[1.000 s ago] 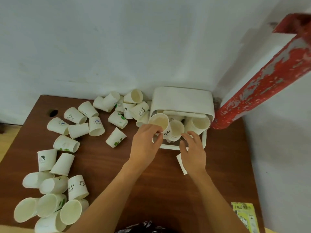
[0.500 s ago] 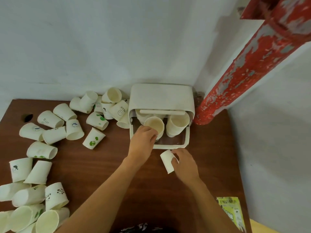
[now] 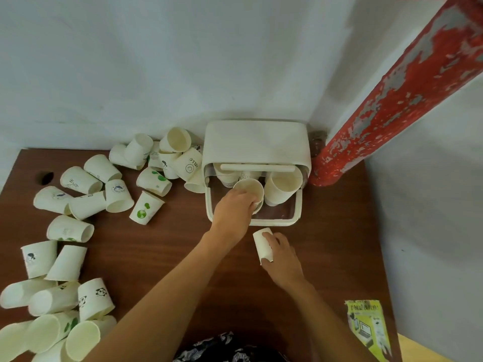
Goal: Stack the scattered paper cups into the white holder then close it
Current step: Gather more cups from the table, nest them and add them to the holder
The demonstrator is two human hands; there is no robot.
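Since half a second back: right hand (image 3: 281,257) pulled a little nearer the body with its small white cup (image 3: 262,245), left hand (image 3: 235,209) barely shifted at the holder mouth. Now: left hand clamped on the rim of an open-mouthed paper cup (image 3: 249,190), cup tilted, sitting in the front opening of the white holder (image 3: 257,142), fingers wrapped over its near edge. Right hand closed round the small white cup, thumb under, fingers on top, cup lying on its side just in front of the holder's lower frame, close to the table (image 3: 162,246); contact with the table not clear. Holder at the far right of the table, against the wall corner, lid up, front open, more cups inside: one large cup (image 3: 283,188) on its side right of the held one, others further back under a white bar (image 3: 257,167), partly hidden. Scattered cups (image 3: 78,231) across the left half of the table, most on their sides, some with green leaf prints, one with a smiley and "HELLO" (image 3: 189,164) just left of the holder. Red peeling pipe (image 3: 392,100) slanting up at the right, beside the holder. Green leaflet (image 3: 367,327) at the near right table edge. Dark hole (image 3: 47,177) in the tabletop far left.
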